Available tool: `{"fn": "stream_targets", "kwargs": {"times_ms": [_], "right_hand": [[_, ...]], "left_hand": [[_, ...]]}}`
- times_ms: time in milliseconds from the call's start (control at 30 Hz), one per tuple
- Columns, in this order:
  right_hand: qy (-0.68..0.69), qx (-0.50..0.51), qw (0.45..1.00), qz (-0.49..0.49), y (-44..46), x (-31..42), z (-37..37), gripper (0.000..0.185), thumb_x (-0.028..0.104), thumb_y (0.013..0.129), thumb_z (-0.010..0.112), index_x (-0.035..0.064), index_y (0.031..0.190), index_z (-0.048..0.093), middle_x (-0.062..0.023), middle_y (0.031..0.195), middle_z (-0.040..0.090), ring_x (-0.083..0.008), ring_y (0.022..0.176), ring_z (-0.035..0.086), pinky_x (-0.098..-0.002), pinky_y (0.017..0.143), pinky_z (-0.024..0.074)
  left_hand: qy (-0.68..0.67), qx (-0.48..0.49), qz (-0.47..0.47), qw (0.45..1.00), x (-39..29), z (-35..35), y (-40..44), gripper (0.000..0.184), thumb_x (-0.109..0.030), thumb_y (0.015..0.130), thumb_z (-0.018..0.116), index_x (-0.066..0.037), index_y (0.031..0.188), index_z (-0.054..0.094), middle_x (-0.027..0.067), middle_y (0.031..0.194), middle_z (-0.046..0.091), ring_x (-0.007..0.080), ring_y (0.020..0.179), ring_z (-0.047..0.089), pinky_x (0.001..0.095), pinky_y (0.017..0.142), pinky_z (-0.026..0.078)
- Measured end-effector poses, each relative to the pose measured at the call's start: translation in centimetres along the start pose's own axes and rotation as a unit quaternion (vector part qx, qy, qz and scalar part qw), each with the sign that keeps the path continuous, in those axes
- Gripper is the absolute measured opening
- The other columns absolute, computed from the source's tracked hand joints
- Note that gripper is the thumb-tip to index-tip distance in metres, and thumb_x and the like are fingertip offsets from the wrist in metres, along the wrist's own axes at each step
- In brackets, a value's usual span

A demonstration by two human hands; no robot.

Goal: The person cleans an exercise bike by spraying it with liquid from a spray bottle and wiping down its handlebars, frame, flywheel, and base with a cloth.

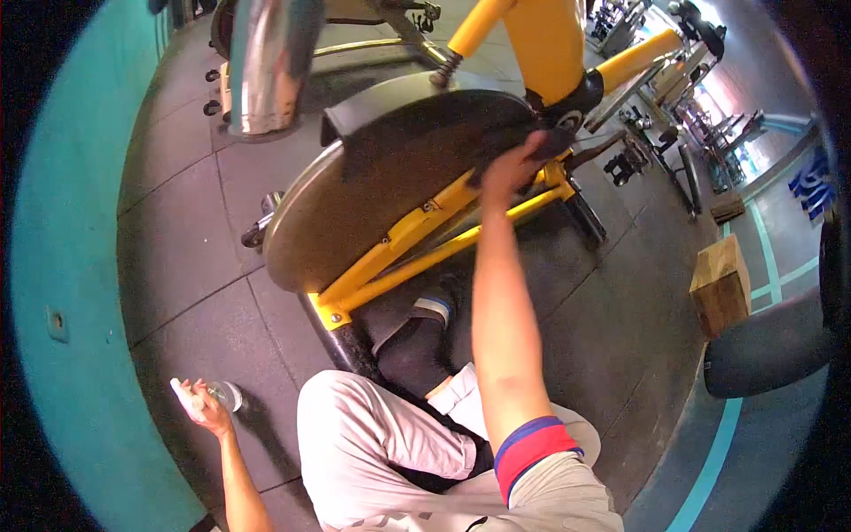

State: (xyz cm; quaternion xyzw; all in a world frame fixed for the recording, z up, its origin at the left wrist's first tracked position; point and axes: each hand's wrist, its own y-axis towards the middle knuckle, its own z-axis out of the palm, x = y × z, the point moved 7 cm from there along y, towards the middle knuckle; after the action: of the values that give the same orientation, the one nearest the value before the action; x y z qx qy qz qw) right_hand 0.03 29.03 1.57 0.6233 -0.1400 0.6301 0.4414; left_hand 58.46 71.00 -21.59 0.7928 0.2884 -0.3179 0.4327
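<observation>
The striped sleeve (536,448) of the right arm lies nearest the camera, above light trousers (372,443). The exercise bike (408,235) stands ahead of the legs on the floor mats (186,293). Its frame is likely heavy and rigid; grip the yellow tubes rather than the smooth disc (355,213), which may turn. Right hand (510,173): extended to the hub side, beside dark material; blur hides the finger opening and any hold. Left hand (211,412): fingers closed around a clear bottle (229,396) with a white part — probably light, slippery if wet, best held at the body. Observe the guard's edge and the black front foot (347,348); lateral room lies between that foot and the wall (71,222).
</observation>
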Motion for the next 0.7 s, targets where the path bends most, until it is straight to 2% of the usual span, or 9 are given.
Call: {"fn": "stream_targets", "kwargs": {"times_ms": [100,300,367,433,467,500,567,600,700], "right_hand": [[-0.087,0.085,0.978,-0.169,-10.0,-2.0,-0.2,0.095,0.038,0.094,0.056,-0.0150,0.145,-0.005,-0.0356,0.152,0.008,-0.0428,0.144,0.010,-0.0418,0.119,0.0077],[-0.040,0.122,0.982,0.141,-4.9,-5.9,-0.8,0.089,0.052,0.096,0.046,-0.0205,0.139,0.019,-0.0403,0.146,0.020,-0.0461,0.140,0.022,-0.0408,0.118,0.0150],[-0.092,0.065,0.993,-0.030,-10.1,-3.6,-0.4,0.080,0.037,0.097,0.049,-0.0215,0.140,0.014,-0.0408,0.148,0.014,-0.0479,0.141,0.016,-0.0440,0.119,0.0111],[-0.172,0.149,0.964,-0.138,-17.0,-2.7,-0.9,0.079,0.028,0.096,0.050,-0.0177,0.143,0.007,-0.0400,0.149,0.010,-0.0497,0.142,0.009,-0.0462,0.118,0.0084],[-0.112,0.172,0.972,-0.117,-19.2,-1.0,-2.2,0.073,0.032,0.096,0.050,-0.0137,0.143,0.019,-0.0395,0.147,0.019,-0.0462,0.142,0.017,-0.0438,0.118,0.0135],[-0.131,0.269,0.950,0.088,-19.0,-2.0,-3.3,0.066,0.035,0.096,0.050,-0.0122,0.139,0.031,-0.0368,0.143,0.030,-0.0431,0.138,0.027,-0.0428,0.115,0.0207],[-0.054,0.224,0.944,0.235,-18.0,-3.1,-7.2,0.059,0.042,0.094,0.053,-0.0087,0.124,0.051,-0.0262,0.128,0.051,-0.0336,0.118,0.048,-0.0418,0.101,0.0373],[0.036,0.083,0.980,0.178,-17.1,-3.7,-9.7,0.057,0.046,0.093,0.055,-0.0068,0.114,0.058,-0.0182,0.117,0.061,-0.0271,0.101,0.059,-0.0418,0.091,0.0468],[0.129,0.059,0.952,0.271,-13.8,2.5,-16.5,0.061,0.048,0.092,0.054,-0.0065,0.119,0.058,-0.0178,0.120,0.062,-0.0288,0.108,0.060,-0.0402,0.090,0.0479]], "left_hand": [[-0.003,0.005,0.006,1.000,0.1,0.5,0.1,0.039,-0.010,0.096,0.051,0.005,0.132,0.047,0.0122,0.108,0.060,0.0213,0.087,0.065,0.0334,0.079,0.051],[-0.005,0.010,0.025,1.000,0.1,0.3,0.3,0.045,-0.010,0.092,0.056,0.001,0.135,0.046,0.0111,0.111,0.060,0.0210,0.089,0.063,0.0330,0.085,0.049],[0.018,0.003,0.051,0.999,-0.3,0.3,0.5,0.056,-0.010,0.089,0.060,0.000,0.140,0.042,0.0115,0.111,0.060,0.0221,0.093,0.062,0.0336,0.086,0.049],[0.073,-0.005,0.095,0.993,-0.5,0.4,0.7,0.058,-0.009,0.086,0.062,-0.001,0.140,0.043,0.0114,0.110,0.061,0.0231,0.094,0.061,0.0338,0.086,0.048],[0.046,-0.004,0.080,0.996,-0.3,0.4,0.6,0.050,-0.010,0.086,0.061,0.000,0.134,0.049,0.0110,0.108,0.061,0.0240,0.093,0.061,0.0346,0.085,0.049],[0.028,0.009,0.046,0.998,0.3,0.8,0.6,0.046,-0.010,0.084,0.062,0.000,0.128,0.052,0.0129,0.108,0.061,0.0268,0.095,0.061,0.0377,0.087,0.048],[-0.029,0.040,-0.049,0.998,-0.6,0.5,0.9,0.038,-0.013,0.084,0.062,0.000,0.119,0.056,0.0134,0.107,0.062,0.0287,0.096,0.061,0.0389,0.087,0.048],[-0.069,0.060,-0.110,0.990,-2.8,0.3,0.9,0.034,-0.016,0.087,0.062,-0.001,0.117,0.057,0.0119,0.106,0.062,0.0279,0.094,0.062,0.0370,0.086,0.048],[0.027,0.112,-0.025,0.993,-4.8,1.4,1.8,0.028,-0.017,0.087,0.062,-0.001,0.110,0.060,0.0154,0.111,0.059,0.0323,0.102,0.059,0.0385,0.088,0.047]]}}
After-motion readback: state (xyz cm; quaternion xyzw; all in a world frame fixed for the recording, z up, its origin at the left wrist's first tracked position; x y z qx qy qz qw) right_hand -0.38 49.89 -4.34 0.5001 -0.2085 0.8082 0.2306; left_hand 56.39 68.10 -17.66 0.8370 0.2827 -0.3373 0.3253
